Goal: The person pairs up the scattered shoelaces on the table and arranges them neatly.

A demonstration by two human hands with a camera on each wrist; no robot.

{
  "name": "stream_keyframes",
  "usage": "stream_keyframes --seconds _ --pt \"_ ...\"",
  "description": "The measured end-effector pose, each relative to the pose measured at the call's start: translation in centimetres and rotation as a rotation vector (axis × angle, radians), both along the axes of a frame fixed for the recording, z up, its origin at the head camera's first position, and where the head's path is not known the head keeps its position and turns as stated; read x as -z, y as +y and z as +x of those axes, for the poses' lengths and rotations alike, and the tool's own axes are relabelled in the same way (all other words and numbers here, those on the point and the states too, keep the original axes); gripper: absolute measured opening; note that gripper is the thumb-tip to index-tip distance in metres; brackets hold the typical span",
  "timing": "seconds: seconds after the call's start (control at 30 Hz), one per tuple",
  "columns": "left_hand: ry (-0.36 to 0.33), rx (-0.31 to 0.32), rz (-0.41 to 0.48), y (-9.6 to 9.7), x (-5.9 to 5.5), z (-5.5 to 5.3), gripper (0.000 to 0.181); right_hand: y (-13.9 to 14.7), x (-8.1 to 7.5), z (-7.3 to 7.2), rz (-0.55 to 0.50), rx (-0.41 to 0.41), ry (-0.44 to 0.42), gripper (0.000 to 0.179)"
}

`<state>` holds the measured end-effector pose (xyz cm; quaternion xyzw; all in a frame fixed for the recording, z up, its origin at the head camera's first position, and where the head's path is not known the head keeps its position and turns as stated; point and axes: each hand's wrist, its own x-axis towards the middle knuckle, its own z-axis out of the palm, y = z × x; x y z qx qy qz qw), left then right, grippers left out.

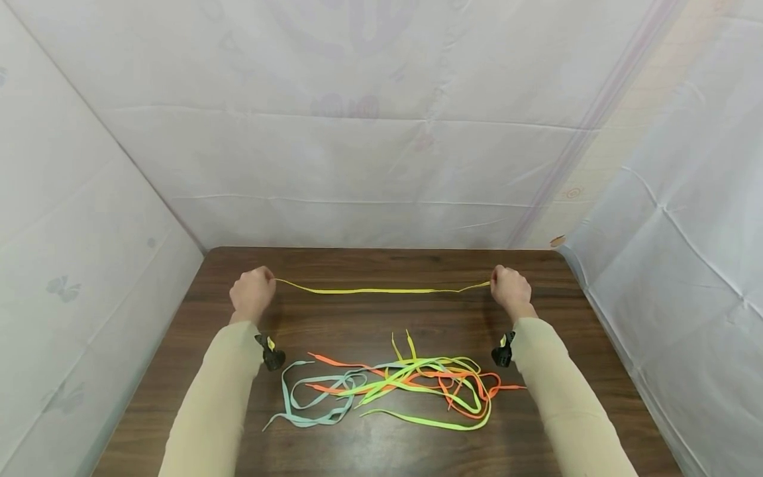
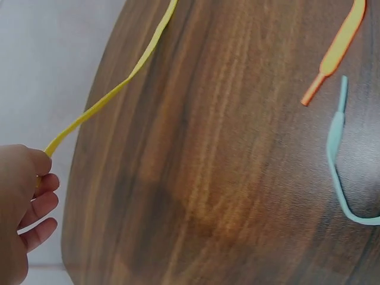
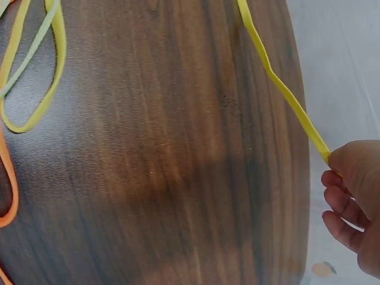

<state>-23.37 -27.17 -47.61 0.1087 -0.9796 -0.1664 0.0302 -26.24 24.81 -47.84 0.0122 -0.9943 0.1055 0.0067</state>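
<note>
A yellow shoelace (image 1: 375,291) stretches sideways near the table's far edge, sagging slightly in its middle. My left hand (image 1: 253,293) pinches one end between thumb and forefinger, and my right hand (image 1: 510,289) pinches the other end. In the left wrist view the lace runs up and away from the left hand (image 2: 27,208). The right wrist view shows it leaving the fingers of the right hand (image 3: 359,202). Closer to me lies a loose tangle of laces: light blue (image 1: 318,421), orange (image 1: 334,362), neon green-yellow (image 1: 429,422) and yellow (image 1: 411,344).
The dark wood-grain table (image 1: 179,397) has rounded far corners. Pale patterned cloth (image 1: 369,165) hangs behind it, with more cloth at both sides. A small black camera (image 1: 271,353) is on the left wrist and another black camera (image 1: 503,351) on the right.
</note>
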Motion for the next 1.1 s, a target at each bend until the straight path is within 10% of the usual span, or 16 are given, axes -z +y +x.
stream_keyframes --seconds 0.57,1.1 --pt "-0.052 -0.066 0.083 -0.3 2.9 1.6 0.018 0.5 2.7 1.4 -0.044 0.029 -0.042 0.008" --pt "-0.142 -0.082 0.137 -0.3 3.3 2.5 0.016 0.8 3.9 2.2 -0.051 -0.006 -0.153 0.010"
